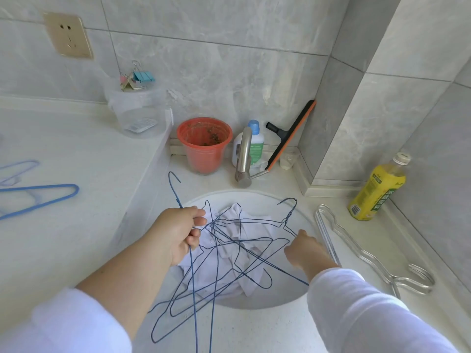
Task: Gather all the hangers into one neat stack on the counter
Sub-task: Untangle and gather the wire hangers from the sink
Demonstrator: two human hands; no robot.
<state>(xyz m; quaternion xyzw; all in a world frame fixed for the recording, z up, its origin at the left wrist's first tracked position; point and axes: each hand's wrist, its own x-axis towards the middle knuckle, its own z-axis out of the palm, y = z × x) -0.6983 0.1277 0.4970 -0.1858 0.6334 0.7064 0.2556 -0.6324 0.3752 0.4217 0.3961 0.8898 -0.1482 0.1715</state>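
A tangle of several thin blue wire hangers (229,253) hangs over the round sink (254,196), above a white cloth (244,278) lying in the basin. My left hand (178,233) is closed around the necks of some of these hangers, one hook rising above it. My right hand (304,249) pinches the wire of another blue hanger at the tangle's right side. A clear plastic hanger (362,253) lies on the counter right of the sink. Thicker light-blue hangers (38,197) lie on the raised counter at far left.
Behind the sink stand a steel faucet (243,159), an orange pot (205,145), a detergent bottle (254,143) and a squeegee (290,133) leaning in the corner. A yellow drink bottle (377,189) stands at right. A clear tub (137,110) with binder clips sits on the raised counter.
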